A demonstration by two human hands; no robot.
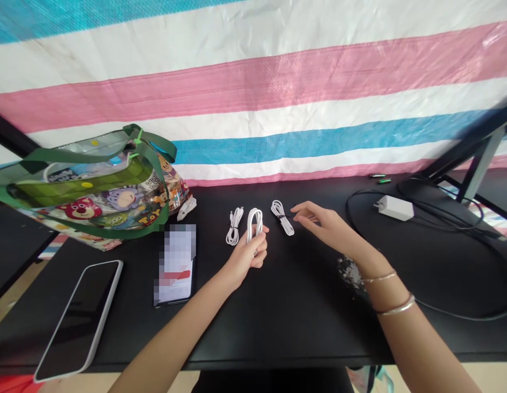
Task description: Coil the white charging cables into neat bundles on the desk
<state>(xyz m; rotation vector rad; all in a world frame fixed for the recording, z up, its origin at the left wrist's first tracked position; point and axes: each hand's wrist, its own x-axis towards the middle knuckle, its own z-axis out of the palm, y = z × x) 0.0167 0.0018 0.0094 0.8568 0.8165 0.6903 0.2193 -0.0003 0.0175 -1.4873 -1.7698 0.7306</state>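
Observation:
My left hand (249,252) is closed around a looped white cable (255,221), whose bend sticks up above the fingers. Just left of it, a second bundled white cable (234,225) lies on the black table, bound with a dark tie. To the right lies another bundled white cable (282,217), also with a dark tie round its middle. My right hand (322,221) hovers beside that right bundle, fingers stretched and apart, with nothing in them. Two bracelets circle the right wrist.
A clear cartoon-print bag (114,202) with green straps stands at the left. Near it lie a lit phone (177,267) and a dark-screened phone (79,322). A white charger (395,208) sits at the right among black cords (441,314). Striped sheeting (278,82) hangs behind.

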